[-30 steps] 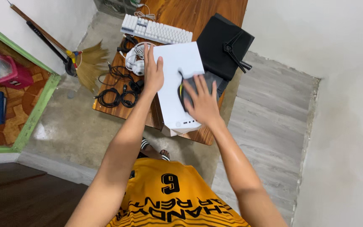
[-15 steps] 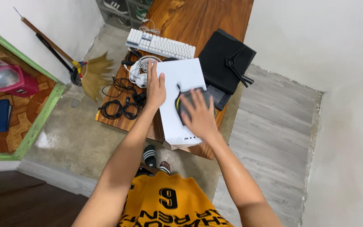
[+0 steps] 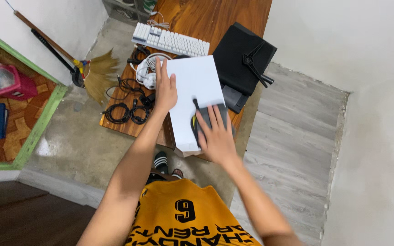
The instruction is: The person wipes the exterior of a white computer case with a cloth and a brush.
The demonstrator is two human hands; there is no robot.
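Right hand slid nearer on white box.

Keyboard, headset and cables crowd the box.

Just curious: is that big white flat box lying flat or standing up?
Lying flat: the big white flat box rests broad side up on the wooden table.

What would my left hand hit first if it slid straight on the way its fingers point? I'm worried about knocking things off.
Probably the white keyboard: the left hand points up the white panel's left edge toward it; depth is unclear.
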